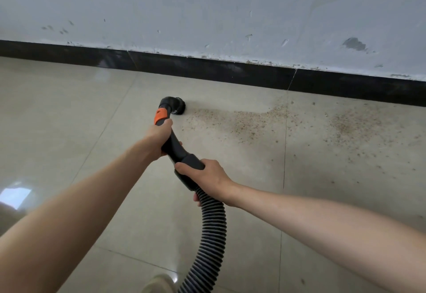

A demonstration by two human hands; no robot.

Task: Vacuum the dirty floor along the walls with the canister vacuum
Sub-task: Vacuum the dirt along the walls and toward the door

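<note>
Left hand (159,137) and right hand (205,176) both grip the unlabelled black vacuum handle (178,152), nozzle (176,106) beside dirt (253,122).

Soft, even daylight; window glare on floor tiles (16,194) lower left; wide-angle bending at edges, slight softness overall.

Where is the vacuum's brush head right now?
In the head view, the brush head sits on the floor near centre, just short of the black skirting, at the left end of the debris trail.
</note>
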